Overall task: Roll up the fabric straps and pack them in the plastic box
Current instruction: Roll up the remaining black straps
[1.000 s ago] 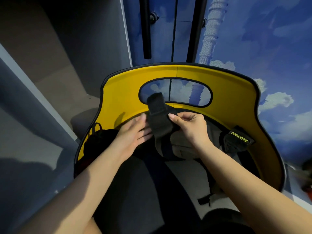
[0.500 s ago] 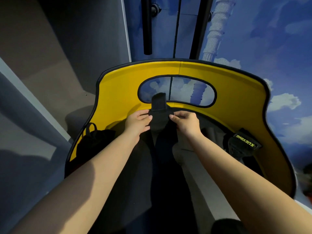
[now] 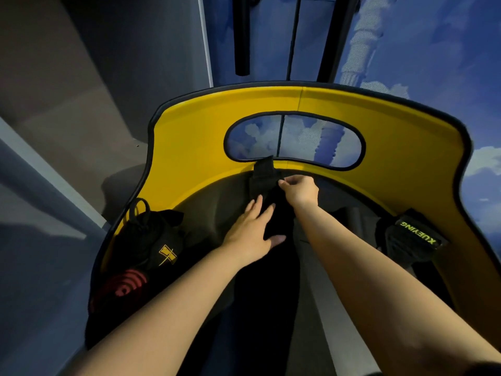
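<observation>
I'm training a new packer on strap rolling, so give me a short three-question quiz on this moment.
1. True or false: the left hand lies flat, fingers straight, on the black strap.
2. What does the right hand do with the strap? A) pinches its far end B) hovers clear of it C) rests flat on it
3. What word is printed in yellow-green on the rolled strap by the yellow wall on the right?

Key: 1 true; 2 A; 3 XUEYING
</observation>
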